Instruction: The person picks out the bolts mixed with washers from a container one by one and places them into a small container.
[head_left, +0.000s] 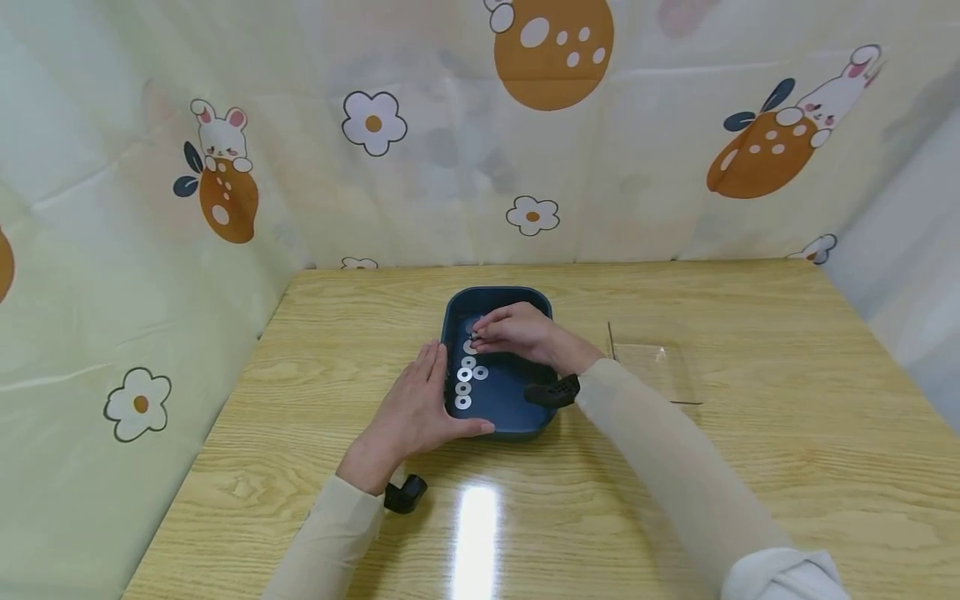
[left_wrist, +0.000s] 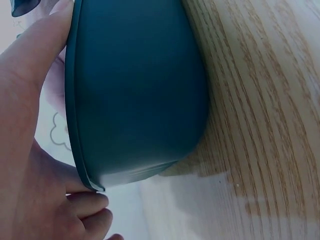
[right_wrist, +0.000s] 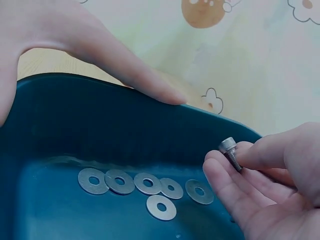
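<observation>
A dark blue plastic tray (head_left: 504,405) with rounded corners stands on the table. Several flat metal washers (right_wrist: 161,207) lie on its floor along the left side, most in a loose row. Over that row, my right hand (head_left: 519,330) pinches a small socket head screw (right_wrist: 229,150) between thumb and fingers, its knurled head sticking up. My left hand (head_left: 417,407) rests against the tray's near left corner, thumb along the near rim and straight fingers along the left rim. From the left wrist view, the tray's outer wall (left_wrist: 135,90) hides what lies inside.
To the right of the tray lies a clear plastic sheet or box (head_left: 657,371) with dark edges. The wooden table (head_left: 315,333) ends at a printed curtain (head_left: 442,183) behind and on the left. Black wrist cameras sit on both wrists.
</observation>
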